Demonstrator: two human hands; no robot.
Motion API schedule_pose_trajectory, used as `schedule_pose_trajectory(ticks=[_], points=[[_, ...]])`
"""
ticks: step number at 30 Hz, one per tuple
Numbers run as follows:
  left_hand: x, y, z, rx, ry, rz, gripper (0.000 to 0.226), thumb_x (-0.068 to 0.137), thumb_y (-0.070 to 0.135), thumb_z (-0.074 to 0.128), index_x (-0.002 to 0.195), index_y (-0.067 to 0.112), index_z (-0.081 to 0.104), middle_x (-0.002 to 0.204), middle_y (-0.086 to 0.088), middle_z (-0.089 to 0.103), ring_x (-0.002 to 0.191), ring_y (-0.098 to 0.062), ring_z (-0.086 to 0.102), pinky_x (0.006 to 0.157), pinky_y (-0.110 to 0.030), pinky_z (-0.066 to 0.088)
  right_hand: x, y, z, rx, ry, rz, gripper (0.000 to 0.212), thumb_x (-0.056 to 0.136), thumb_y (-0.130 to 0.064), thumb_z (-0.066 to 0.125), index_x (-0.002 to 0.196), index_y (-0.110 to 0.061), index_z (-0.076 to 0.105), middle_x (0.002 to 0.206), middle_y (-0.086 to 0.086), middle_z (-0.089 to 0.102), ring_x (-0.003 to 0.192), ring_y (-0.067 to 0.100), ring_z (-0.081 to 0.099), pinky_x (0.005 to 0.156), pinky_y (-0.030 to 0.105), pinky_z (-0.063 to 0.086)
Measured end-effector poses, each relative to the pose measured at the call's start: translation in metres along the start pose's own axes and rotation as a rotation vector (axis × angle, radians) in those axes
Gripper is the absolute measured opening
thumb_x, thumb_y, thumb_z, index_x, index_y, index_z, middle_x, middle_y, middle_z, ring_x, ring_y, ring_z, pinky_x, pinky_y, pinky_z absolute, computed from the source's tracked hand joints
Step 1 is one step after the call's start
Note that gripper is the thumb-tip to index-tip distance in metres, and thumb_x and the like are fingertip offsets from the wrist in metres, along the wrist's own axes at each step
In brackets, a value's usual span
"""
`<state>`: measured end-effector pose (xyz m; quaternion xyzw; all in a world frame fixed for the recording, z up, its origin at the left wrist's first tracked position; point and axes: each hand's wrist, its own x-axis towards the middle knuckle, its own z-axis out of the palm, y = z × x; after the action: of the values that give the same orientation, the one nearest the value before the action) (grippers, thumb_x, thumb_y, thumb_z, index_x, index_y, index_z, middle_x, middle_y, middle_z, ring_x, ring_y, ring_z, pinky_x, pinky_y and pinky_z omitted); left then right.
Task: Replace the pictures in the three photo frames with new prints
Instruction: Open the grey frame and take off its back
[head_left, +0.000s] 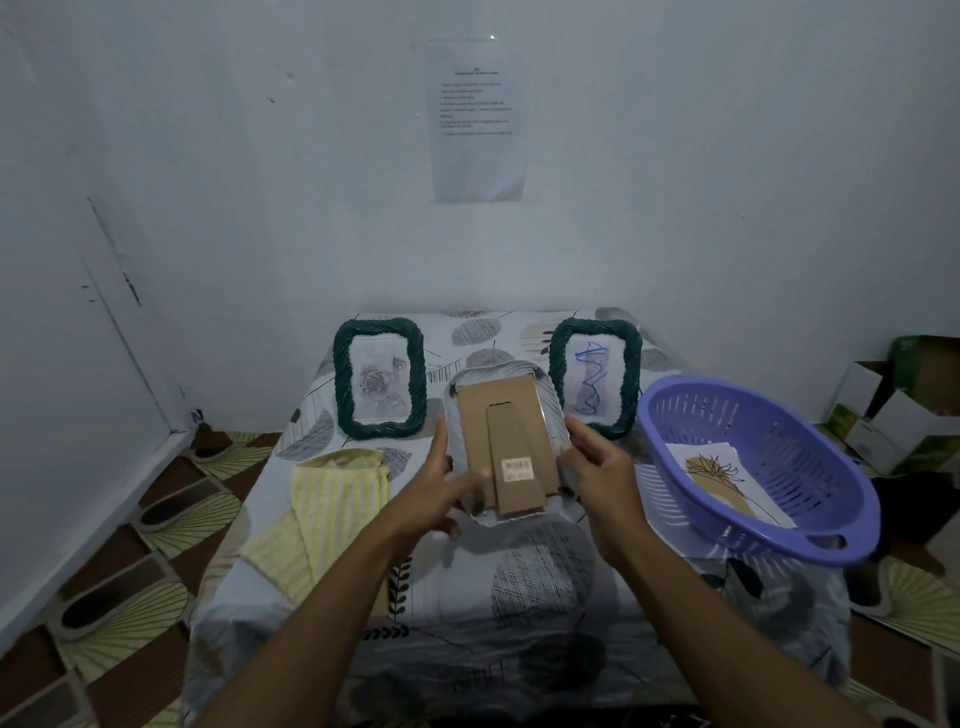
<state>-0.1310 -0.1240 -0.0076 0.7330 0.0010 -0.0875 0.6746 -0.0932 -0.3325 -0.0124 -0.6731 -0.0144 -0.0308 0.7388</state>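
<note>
I hold a white-rimmed photo frame (506, 441) above the table, its brown cardboard back and stand facing me. My left hand (441, 486) grips its left lower edge, thumb on the backing. My right hand (597, 457) holds its right edge. Two dark green rope-pattern frames stand upright behind: the left one (379, 379) shows a grey rose drawing, the right one (596, 376) shows a blue scribble. A print with a brown and black plant design (724, 480) lies in the purple basket (810, 499).
The low table (519, 582) has a leaf-patterned cloth. A yellow striped towel (322, 514) lies at its left. White and green cardboard boxes (893, 405) stand on the floor at the right. A printed sheet (475, 119) hangs on the wall.
</note>
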Motion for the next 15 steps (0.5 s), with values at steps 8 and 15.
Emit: schedule_pose_trajectory(ticks=[8,15], points=[[-0.012,-0.004,-0.008,0.055,-0.012,0.061,0.115,0.084,0.004,0.07,0.142,0.057,-0.014,0.12,-0.018,0.06,0.056,-0.022,0.054,0.044,-0.029,0.039,-0.005,0.007,-0.017,-0.081,-0.324,0.021,0.082,0.08,-0.006,0.075,0.144,-0.038,0.037,0.126,-0.022,0.054,0.106,0.012,0.066,0.07,0.031,0.058],[-0.011,-0.006,-0.009,0.049,0.029,0.116,0.094,0.091,0.008,0.063,0.15,0.046,-0.001,0.126,-0.01,0.06,0.056,-0.014,0.046,0.049,-0.024,0.04,-0.007,0.006,-0.017,-0.091,-0.344,0.061,0.095,0.076,0.009,0.072,0.147,-0.038,0.032,0.125,-0.019,0.052,0.104,0.016,0.068,0.068,0.034,0.06]])
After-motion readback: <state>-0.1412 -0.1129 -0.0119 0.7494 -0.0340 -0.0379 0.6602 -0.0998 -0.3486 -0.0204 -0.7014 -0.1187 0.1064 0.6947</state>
